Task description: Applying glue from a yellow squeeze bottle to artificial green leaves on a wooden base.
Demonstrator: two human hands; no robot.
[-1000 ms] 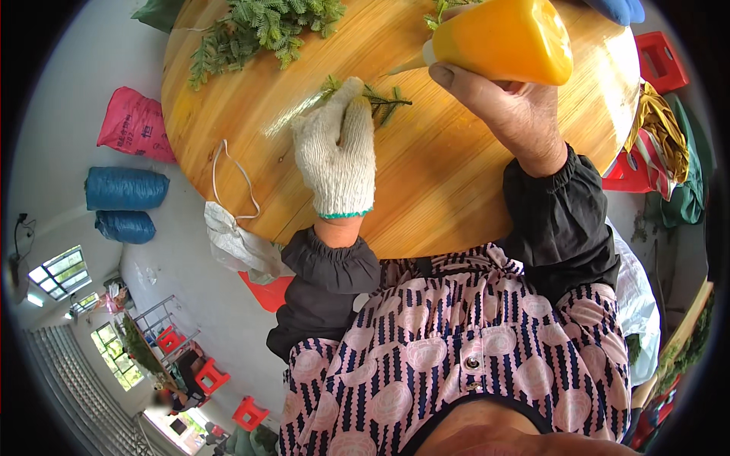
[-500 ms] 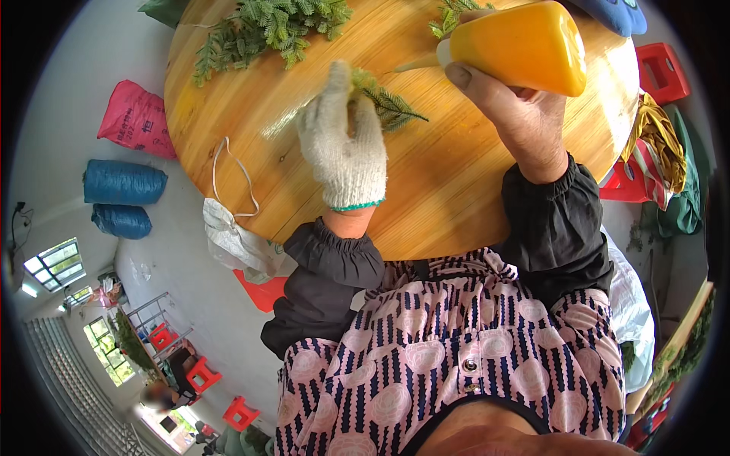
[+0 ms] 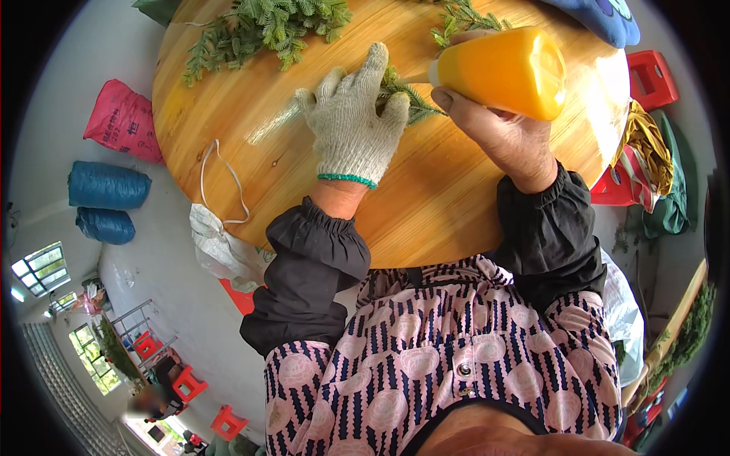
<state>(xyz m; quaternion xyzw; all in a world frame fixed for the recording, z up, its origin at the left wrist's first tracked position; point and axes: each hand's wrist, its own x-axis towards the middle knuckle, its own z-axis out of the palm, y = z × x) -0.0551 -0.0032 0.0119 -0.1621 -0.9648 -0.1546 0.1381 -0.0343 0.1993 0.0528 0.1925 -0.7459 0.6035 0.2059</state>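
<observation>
My left hand (image 3: 355, 121), in a white knitted glove with a green cuff edge, is over the table with its fingers spread. A small green artificial fir sprig (image 3: 417, 104) lies at the gap between its thumb and index finger, partly hidden by the glove. I cannot see whether the fingers press on it. Bare and closed, my right hand (image 3: 506, 133) grips a yellow squeeze bottle (image 3: 498, 74) tilted on its side. The bottle's thin nozzle points left at the sprig, its tip close to the gloved index finger.
A heap of green sprigs (image 3: 274, 26) rests on the round wooden table (image 3: 433, 205) at the far left. More sprigs (image 3: 468, 17) lie beyond the bottle. A blue cloth item (image 3: 601, 19) is at the far right rim; a white bag (image 3: 220, 239) hangs at the left edge.
My left hand has moved right and turned, its fingers spreading wider. The sprig has shifted slightly right. My right hand has brought the bottle a little left and lower, its nozzle closer to the sprig.
</observation>
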